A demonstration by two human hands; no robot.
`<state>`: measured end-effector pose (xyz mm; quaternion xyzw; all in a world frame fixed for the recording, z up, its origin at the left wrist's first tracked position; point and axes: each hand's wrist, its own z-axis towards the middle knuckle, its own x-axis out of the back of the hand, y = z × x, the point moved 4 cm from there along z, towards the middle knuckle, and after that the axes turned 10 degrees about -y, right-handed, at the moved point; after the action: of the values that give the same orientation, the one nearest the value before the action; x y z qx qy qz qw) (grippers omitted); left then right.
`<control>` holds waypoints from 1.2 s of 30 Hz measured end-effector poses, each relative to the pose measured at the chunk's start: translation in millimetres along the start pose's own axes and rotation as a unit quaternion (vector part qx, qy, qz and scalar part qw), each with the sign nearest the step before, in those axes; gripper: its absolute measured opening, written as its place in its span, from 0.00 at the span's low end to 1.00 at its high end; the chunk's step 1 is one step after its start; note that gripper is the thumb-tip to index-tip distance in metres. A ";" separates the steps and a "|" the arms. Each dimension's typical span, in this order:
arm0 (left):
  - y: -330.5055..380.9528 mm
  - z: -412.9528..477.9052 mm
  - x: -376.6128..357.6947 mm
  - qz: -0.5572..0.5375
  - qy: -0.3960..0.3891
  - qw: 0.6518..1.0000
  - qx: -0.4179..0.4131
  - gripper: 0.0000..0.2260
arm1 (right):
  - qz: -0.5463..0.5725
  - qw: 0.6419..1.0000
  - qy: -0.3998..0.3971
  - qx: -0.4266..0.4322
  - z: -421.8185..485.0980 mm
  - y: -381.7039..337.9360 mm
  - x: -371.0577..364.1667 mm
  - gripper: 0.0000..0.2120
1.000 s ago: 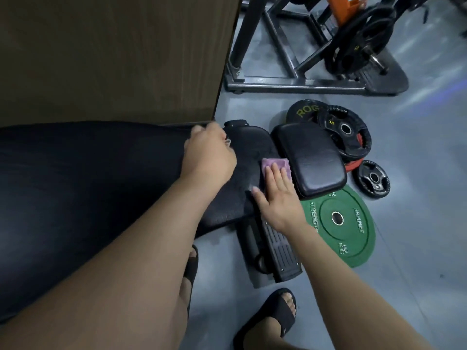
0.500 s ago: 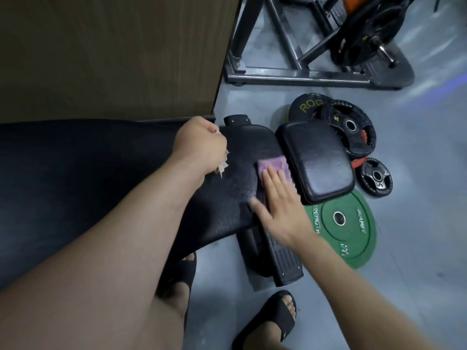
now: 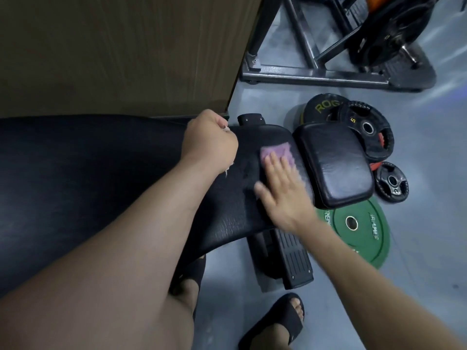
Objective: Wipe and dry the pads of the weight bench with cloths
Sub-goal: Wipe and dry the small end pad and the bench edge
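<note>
The long black bench pad (image 3: 75,173) runs from the left edge to the middle of the view, with a smaller black pad (image 3: 333,162) just past its right end. My right hand (image 3: 283,190) lies flat with straight fingers on a purple cloth (image 3: 353,150), pressing it onto the long pad near its right end. My left hand (image 3: 209,140) is a fist on the pad's far edge, gripping a pale cloth (image 3: 51,170) of which only frayed bits show at the knuckles and the wrist.
A wooden panel (image 3: 113,51) stands behind the bench. On the grey floor to the right lie a green plate (image 3: 358,231) and several black plates (image 3: 366,127). A steel rack base (image 3: 316,77) is at the back. My sandalled feet (image 3: 278,322) are below the bench's footplate (image 3: 293,258).
My right hand has slid the purple cloth left and a little up along the pad's end. My left fist has drifted left and back toward the pad's far edge.
</note>
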<state>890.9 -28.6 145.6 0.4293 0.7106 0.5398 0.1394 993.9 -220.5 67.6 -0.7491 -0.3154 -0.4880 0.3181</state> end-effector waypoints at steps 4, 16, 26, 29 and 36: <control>-1.9 3.1 -9.2 0.004 0.002 1.000 0.012 0.08 | -0.062 0.990 -0.036 0.123 -52.2 -15.8 -16.0 0.34; -12.3 6.2 0.3 0.011 0.035 0.999 0.007 0.07 | -0.035 0.991 -0.008 0.126 -42.7 -48.2 -18.6 0.34; -18.0 5.7 10.4 -0.035 0.053 0.998 0.023 0.09 | 0.000 1.000 0.011 0.005 35.3 -34.8 1.7 0.37; -21.1 10.6 10.2 -0.047 0.050 0.997 0.026 0.10 | -0.022 0.991 0.024 0.131 -22.1 -69.8 -16.6 0.33; -21.9 13.2 8.2 -0.048 0.035 0.998 0.019 0.09 | -0.048 0.996 0.001 0.076 -21.7 -14.6 -11.9 0.32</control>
<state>884.7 -14.9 123.3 0.3784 0.7451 0.5331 0.1320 967.0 -230.7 65.9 -0.7063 -0.3873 -0.4776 0.3506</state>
